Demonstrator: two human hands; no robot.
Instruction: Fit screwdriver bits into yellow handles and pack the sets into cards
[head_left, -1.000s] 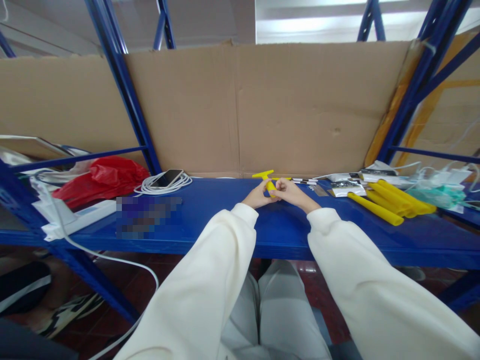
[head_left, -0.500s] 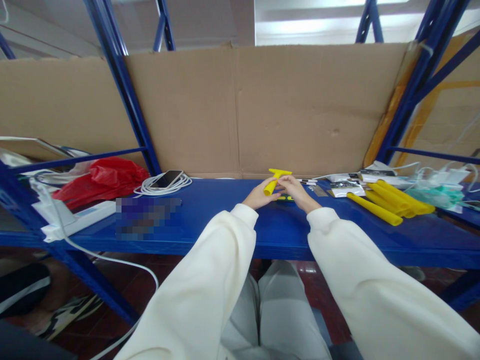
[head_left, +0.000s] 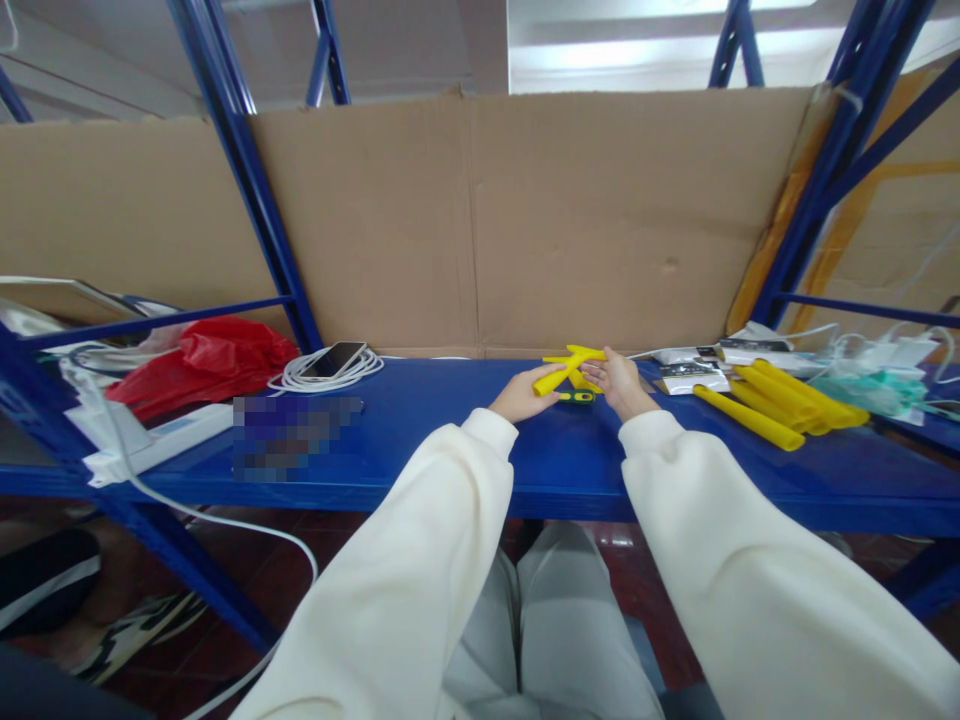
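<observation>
My left hand (head_left: pixel 523 395) is closed around the handle of a yellow T-shaped tool (head_left: pixel 556 379), whose crosspiece points away from me. Open, with its fingers apart, my right hand (head_left: pixel 624 383) is at the right end of the crosspiece; whether it touches cannot be told. Below the tool, a small yellow and dark-green object (head_left: pixel 576 397) lies on the blue tabletop (head_left: pixel 442 400). Another yellow part shows between the handle and my right fingers, and how it connects is unclear.
Several yellow tubes (head_left: pixel 750 418) lie at the right, with small packets (head_left: pixel 694 378) beside them. On the left are a coiled white cable (head_left: pixel 292 372) with a phone (head_left: pixel 336 360), a red plastic bag (head_left: pixel 214 365) and a white power strip (head_left: pixel 169 440). Cardboard (head_left: pixel 600 220) stands behind.
My right hand has moved right and its fingers have opened. The yellow tool has turned, its crosspiece swinging to the right. More of the small object below shows.
</observation>
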